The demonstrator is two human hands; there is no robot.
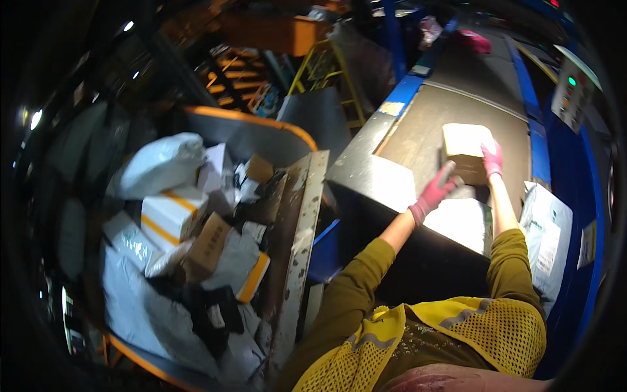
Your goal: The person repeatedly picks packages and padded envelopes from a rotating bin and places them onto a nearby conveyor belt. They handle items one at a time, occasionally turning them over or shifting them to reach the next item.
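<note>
A cardboard box (468,147) with a brightly lit top rests on or just above the conveyor belt (431,117). My right hand (492,158), in a pink glove, lies against its right side. My left hand (437,190), in a pink glove with greyish fingertips, is just left of and nearer than the box, fingers apart, holding nothing. Below the hands, at the near end of the conveyor, a flat white package or sheet (458,223) glares in the light. Another bright white patch, its material unclear, lies left of my left hand.
On my left stands an orange-rimmed bin (250,117) of parcels, among them a white box with orange tape (171,215) and a brown carton (208,247). A rusty metal edge (299,250) borders it. A white mailer (546,240) stands at right, below a control panel (573,93).
</note>
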